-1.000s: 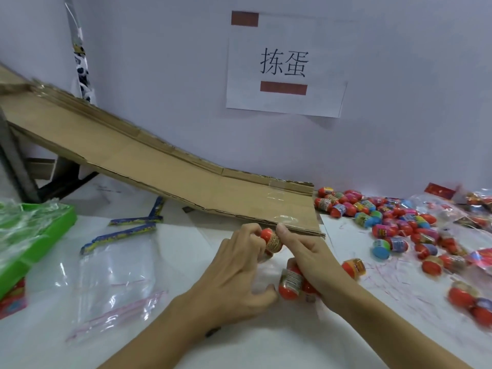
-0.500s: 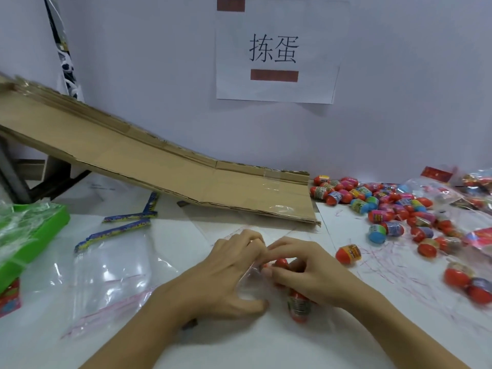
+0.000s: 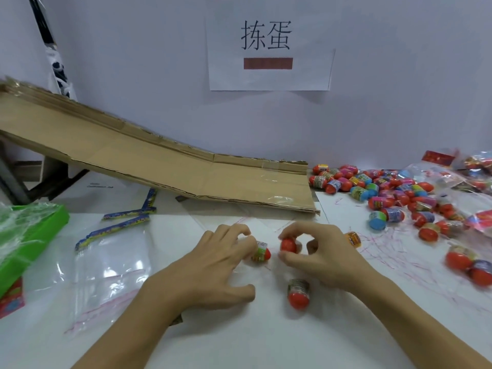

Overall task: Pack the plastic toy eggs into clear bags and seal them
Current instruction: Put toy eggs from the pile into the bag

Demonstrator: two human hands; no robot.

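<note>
Filling step, I judge: mid-table, the left hand [image 3: 213, 272] pinches one egg [image 3: 262, 253] and the right hand [image 3: 323, 255] pinches another [image 3: 288, 245], a third [image 3: 298, 294] lying just nearer; next they must enter a bag [image 3: 111, 262], lying flat toward the left edge.

Egg pile [image 3: 394, 193] far right on table [image 3: 266, 342]; cardboard ramp [image 3: 159, 161] behind hands; empty bags [image 3: 111, 272] left; tray [image 3: 29, 235] far left.
</note>
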